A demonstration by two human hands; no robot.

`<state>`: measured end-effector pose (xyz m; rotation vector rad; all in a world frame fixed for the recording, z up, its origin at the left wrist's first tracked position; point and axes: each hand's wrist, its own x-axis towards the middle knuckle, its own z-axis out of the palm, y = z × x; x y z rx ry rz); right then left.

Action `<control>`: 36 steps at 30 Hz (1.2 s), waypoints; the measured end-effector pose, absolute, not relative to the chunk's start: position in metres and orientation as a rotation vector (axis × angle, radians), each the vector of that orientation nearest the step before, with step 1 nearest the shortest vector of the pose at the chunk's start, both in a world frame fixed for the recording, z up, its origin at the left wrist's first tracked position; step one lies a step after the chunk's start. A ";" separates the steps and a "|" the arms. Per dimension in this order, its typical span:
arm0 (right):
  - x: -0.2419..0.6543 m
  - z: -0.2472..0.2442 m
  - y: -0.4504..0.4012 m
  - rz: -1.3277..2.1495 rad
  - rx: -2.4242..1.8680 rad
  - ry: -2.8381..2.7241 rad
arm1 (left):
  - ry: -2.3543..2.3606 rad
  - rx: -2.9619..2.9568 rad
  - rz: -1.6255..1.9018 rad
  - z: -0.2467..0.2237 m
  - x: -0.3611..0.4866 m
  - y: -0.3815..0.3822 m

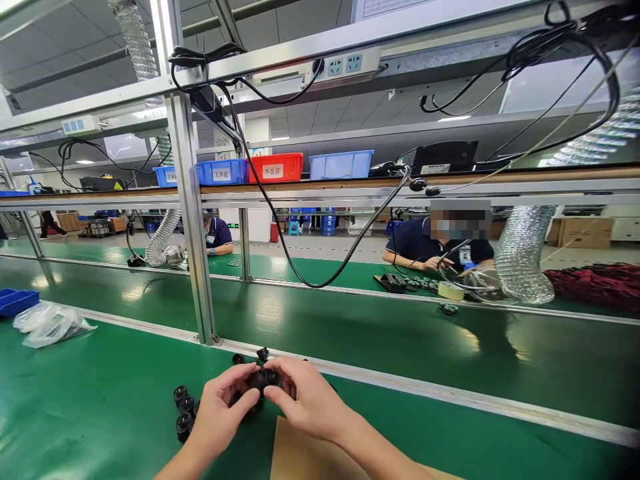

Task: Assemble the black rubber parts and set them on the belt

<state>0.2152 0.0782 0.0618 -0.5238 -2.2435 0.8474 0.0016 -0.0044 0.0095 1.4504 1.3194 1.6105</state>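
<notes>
My left hand [223, 405] and my right hand [306, 399] meet above the front of the green bench. Between their fingertips they grip small black round parts [265, 379]; the fingers partly hide them, and I cannot tell how many there are. More black cylindrical parts [184, 424] stand in a cluster left of my left hand. Beyond the fingers, another black part [263, 354] lies near the bench's metal edge strip. Below my right forearm is a flat brown cardboard sheet [305, 453].
A metal post [193, 220] rises from the bench's far edge, with a black cable [280, 230] looping down beside it. Clear plastic bags [50, 325] and a blue tray [17, 303] lie left. Bins, including a red bin [275, 167], line the shelf. Co-workers sit across the line.
</notes>
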 end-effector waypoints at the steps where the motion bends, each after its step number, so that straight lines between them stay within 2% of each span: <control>1: 0.215 0.061 0.079 0.870 -0.533 -2.224 | 1.346 1.470 1.615 0.009 0.001 -0.004; 6: 0.211 0.055 0.084 1.003 -0.560 -2.163 | 1.295 1.422 1.526 0.015 0.000 -0.004; 12: 0.212 0.042 0.084 0.426 -0.760 -2.548 | 1.701 1.722 1.329 0.029 -0.026 -0.002; 21: 0.213 0.028 0.096 0.112 -0.970 -2.694 | 2.060 1.842 0.948 0.060 -0.078 -0.021; 23: 0.212 0.029 0.092 0.076 -0.908 -2.708 | 2.134 1.814 0.857 0.062 -0.092 -0.027; 29: 0.200 0.008 0.075 0.020 -0.367 -2.792 | 2.423 1.551 0.582 0.046 -0.129 -0.029; 36: 0.185 -0.006 0.087 -0.243 -0.322 -2.726 | 2.429 1.531 0.452 0.029 -0.148 -0.005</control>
